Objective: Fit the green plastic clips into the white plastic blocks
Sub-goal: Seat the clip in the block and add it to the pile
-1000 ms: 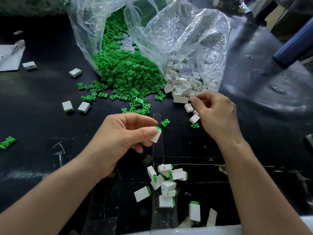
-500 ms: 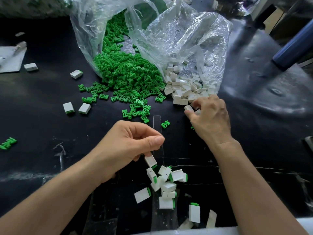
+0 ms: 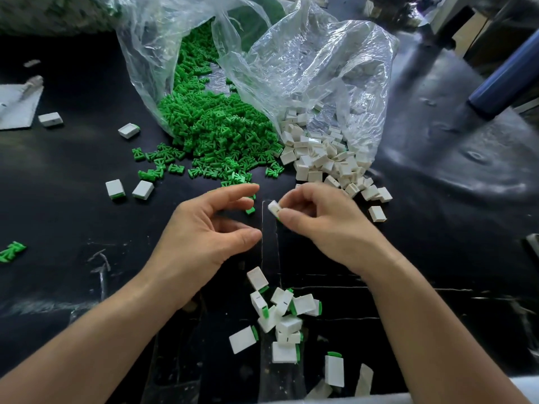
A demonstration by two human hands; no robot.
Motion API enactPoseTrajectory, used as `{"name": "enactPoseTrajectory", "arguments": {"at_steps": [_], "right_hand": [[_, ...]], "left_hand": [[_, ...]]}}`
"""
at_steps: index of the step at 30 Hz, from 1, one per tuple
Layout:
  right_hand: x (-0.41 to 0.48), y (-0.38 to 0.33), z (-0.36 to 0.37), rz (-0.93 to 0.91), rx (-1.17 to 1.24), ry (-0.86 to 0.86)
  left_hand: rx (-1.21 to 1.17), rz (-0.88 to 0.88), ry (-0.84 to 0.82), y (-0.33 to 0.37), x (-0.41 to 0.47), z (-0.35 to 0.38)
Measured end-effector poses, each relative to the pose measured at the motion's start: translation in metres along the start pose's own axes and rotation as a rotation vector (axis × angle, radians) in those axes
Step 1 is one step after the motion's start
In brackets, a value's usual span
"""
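A heap of green clips (image 3: 218, 132) spills from a clear plastic bag (image 3: 306, 68), and a heap of white blocks (image 3: 320, 158) lies to its right. My right hand (image 3: 323, 225) pinches one white block (image 3: 274, 207) between thumb and forefinger, just left of that heap. My left hand (image 3: 204, 231) hovers with fingers spread at the near edge of the green heap. A single green clip (image 3: 250, 210) lies just under its fingertips; I cannot tell if they touch. Several white blocks with green clips fitted (image 3: 281, 319) lie in a pile near me.
The black table (image 3: 73, 185) carries stray pieces: two white blocks (image 3: 129, 188) at the left, two more (image 3: 128, 130) farther back, a green clip (image 3: 11, 250) at the left edge. A grey sheet (image 3: 17, 107) lies far left, and a blue tube (image 3: 504, 74) at the upper right.
My left hand let a fitted block fall onto the near pile, then moved up to the green clips. My right hand picked a white block from the heap and brought it left.
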State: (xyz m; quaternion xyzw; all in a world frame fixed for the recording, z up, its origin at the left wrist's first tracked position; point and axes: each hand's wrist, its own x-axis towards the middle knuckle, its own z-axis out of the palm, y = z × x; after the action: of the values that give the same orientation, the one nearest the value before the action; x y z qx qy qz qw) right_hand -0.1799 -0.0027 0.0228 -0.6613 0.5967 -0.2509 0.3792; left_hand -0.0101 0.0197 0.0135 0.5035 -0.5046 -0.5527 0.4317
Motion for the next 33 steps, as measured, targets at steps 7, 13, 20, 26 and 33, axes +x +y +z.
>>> {"name": "enactPoseTrajectory", "arguments": {"at_steps": [7, 13, 20, 26, 33], "right_hand": [[-0.005, -0.004, 0.004, 0.020, 0.142, -0.210], [0.002, 0.006, 0.003, -0.029, -0.118, 0.097], [0.005, 0.010, 0.008, -0.061, -0.412, 0.153], [0.004, 0.011, 0.010, -0.089, -0.465, 0.124], [0.005, 0.011, 0.009, -0.090, -0.242, 0.083]], "left_hand": [[-0.033, 0.027, -0.045, 0.004, -0.003, 0.002], [-0.048, -0.012, -0.016, 0.007, -0.003, 0.002], [-0.122, -0.055, -0.018, 0.006, -0.002, 0.001], [-0.155, -0.084, -0.022, 0.005, -0.002, 0.001], [-0.171, -0.102, -0.030, 0.005, -0.001, 0.001]]}}
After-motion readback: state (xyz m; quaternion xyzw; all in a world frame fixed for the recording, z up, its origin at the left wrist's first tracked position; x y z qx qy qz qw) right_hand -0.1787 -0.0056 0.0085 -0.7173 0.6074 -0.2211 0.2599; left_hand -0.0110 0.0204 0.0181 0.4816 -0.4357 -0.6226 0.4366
